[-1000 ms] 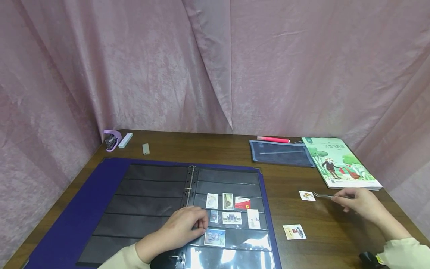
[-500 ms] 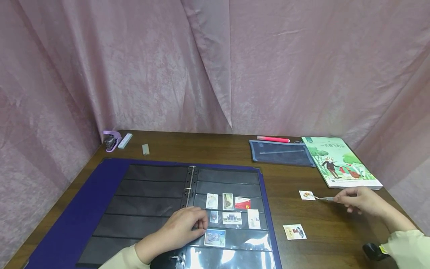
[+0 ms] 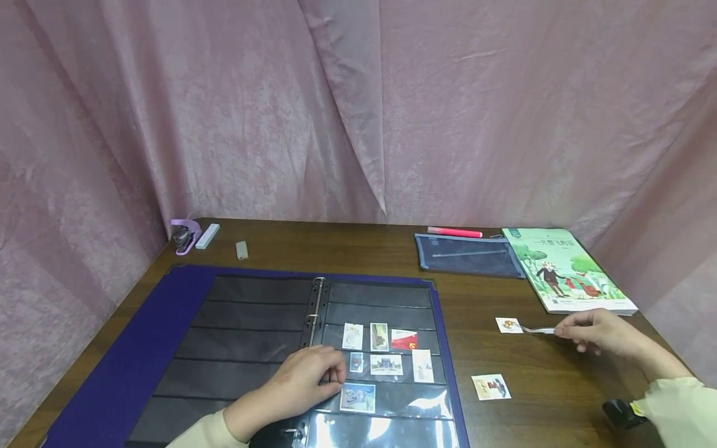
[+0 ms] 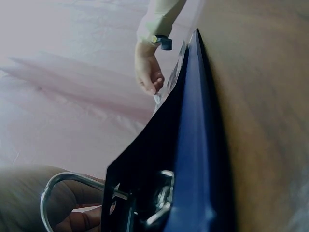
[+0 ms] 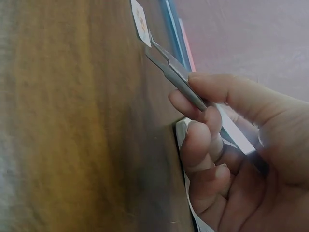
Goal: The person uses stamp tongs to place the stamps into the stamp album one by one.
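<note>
My right hand (image 3: pixel 596 330) pinches a pair of metal tweezers (image 5: pixel 186 87) between thumb and fingers, low over the table. Their slightly parted tips are at the near edge of a small white stamp (image 3: pixel 508 325) with an orange print. Whether they grip it, I cannot tell. Closer to me lies another stamp (image 3: pixel 491 387), flat on the wood. My left hand (image 3: pixel 305 381) rests, fingers loosely curled, on the open stamp album (image 3: pixel 386 295), beside the ring spine. Several stamps, among them a blue one (image 3: pixel 357 397), sit in clear strips of the right page.
A green-covered book (image 3: pixel 568 270) lies at the back right, with a blue mesh pouch (image 3: pixel 470 256) and a pink marker (image 3: pixel 455 232) beside it. Along the back left are a purple stapler (image 3: pixel 186 236), a white box (image 3: pixel 208 236) and a small pale block (image 3: pixel 242 251).
My right hand has risen slightly and turned the tweezers, which stay at the stamp's edge. That stamp has slid a little to the left. The left hand keeps its place.
</note>
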### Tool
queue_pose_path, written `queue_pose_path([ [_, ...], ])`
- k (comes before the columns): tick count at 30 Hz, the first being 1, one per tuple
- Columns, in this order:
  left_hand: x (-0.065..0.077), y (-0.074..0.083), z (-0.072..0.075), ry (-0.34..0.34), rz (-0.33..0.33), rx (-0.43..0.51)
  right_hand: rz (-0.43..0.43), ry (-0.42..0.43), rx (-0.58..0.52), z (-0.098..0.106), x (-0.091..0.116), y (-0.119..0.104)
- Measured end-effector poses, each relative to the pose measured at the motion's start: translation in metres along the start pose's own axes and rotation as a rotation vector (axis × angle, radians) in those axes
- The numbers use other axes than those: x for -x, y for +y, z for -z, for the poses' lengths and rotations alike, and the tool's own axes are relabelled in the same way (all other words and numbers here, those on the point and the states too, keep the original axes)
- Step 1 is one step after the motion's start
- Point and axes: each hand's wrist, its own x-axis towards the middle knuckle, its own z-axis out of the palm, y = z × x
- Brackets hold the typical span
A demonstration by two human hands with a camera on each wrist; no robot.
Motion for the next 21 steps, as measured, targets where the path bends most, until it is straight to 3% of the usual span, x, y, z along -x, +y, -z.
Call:
queue_pose_path([
  [12, -0.001, -0.001, -0.001, -0.021, 0.016, 0.014, -0.013, -0.076, 0.064, 0.013, -0.014, -0.001],
  [21, -0.001, -0.001, 0.0, -0.004, -0.002, 0.008, 0.013, -0.108, 0.037, 0.015, -0.019, 0.001],
])
